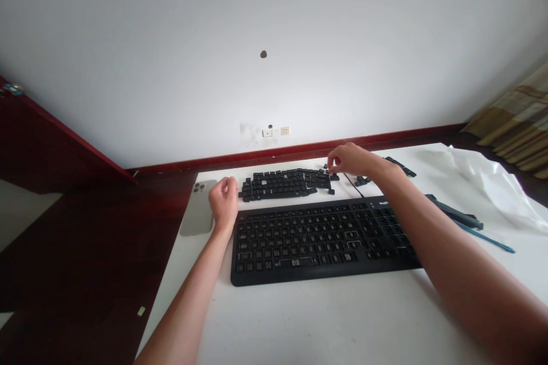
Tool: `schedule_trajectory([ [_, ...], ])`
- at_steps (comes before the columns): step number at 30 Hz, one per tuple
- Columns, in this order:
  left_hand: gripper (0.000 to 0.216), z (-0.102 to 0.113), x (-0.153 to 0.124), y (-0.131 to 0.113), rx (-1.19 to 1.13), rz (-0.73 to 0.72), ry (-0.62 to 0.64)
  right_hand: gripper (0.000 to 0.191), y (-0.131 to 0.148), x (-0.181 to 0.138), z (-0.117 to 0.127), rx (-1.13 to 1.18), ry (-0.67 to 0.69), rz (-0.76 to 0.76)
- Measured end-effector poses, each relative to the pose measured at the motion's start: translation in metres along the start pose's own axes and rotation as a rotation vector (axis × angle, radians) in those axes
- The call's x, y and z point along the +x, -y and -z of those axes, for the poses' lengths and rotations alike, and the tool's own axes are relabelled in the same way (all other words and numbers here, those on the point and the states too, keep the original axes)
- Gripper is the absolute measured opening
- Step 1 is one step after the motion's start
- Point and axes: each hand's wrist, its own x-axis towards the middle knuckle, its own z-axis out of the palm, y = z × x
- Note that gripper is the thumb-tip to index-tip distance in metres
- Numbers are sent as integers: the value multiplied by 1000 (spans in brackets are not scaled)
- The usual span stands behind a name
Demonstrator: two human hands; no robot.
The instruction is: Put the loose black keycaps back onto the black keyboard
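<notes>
The left hand is curled closed beside loose black plastic keycaps, contents hidden; the right hand bends, fingertips close together, over their right end, any hold unclear; the long black plastic keyboard lies below both hands

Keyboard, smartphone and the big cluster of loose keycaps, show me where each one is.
Keyboard (pixel 317 241): head view, on the middle of its main key field.
Smartphone (pixel 197 214): head view, on its back.
Loose keycaps (pixel 284 184): head view, mid-cluster.
</notes>
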Motion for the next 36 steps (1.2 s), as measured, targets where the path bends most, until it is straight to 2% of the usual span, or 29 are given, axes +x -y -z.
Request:
schedule_trajectory([
  [5,31,0,0,-2,-82,17,-69,17,28,-7,7,30,-93,87],
  [11,35,0,1,-1,-140,76,-92,22,98,-13,-10,167,-105,312],
  [14,39,0,1,-1,-126,52,-102,22,135,-6,-22,203,-106,419],
  [18,44,1,1,1,-113,36,-114,22,167,18,-33,195,-139,425],
  [22,50,0,2,3,-95,37,-134,24,181,48,-38,177,-150,427],
  [27,58,0,1,1,-45,5,-94,23,188,76,-42,142,-127,460],
  [36,57,1,0,-3,-54,-2,-106,19,201,95,-40,133,-10,438],
])
